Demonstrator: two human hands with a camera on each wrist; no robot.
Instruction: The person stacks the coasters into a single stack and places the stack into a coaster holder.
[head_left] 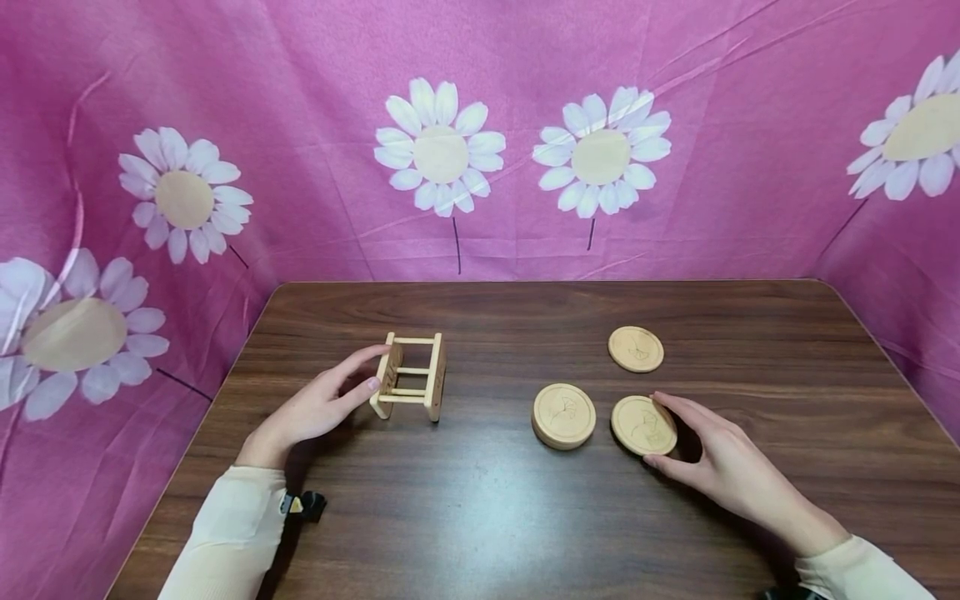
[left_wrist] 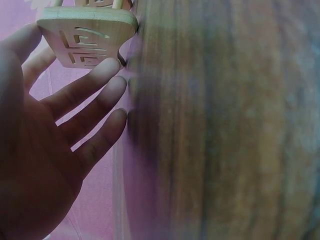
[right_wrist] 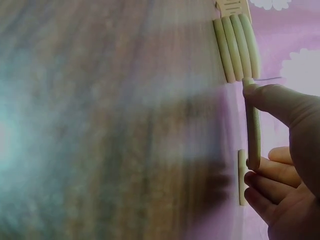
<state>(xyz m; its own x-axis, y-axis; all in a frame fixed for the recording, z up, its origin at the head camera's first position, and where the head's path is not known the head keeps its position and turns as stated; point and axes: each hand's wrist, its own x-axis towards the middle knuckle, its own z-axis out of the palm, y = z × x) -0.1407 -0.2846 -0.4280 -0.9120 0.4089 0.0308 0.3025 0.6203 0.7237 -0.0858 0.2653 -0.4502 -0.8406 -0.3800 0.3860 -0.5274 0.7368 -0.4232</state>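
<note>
A small wooden coaster rack (head_left: 435,375) with thin rods between two slotted side panels (left_wrist: 87,37) stands on the table's left half. My left hand (head_left: 318,404) holds its left panel, thumb and index finger at the panel's edges, the other fingers spread below. On the right, my right hand (head_left: 738,467) pinches a round wooden coaster (head_left: 643,425) by its rim between thumb and fingers. The right wrist view shows this coaster (right_wrist: 253,127) edge-on, raised off the tabletop. Left of it sits a stack of several coasters (head_left: 564,415), the top one engraved with a leaf-like drawing.
One more coaster (head_left: 636,348) lies flat behind the held one. The dark wood-grain table (head_left: 465,525) reaches back to a pink cloth (head_left: 322,242) printed with white flowers, which also hangs along both sides.
</note>
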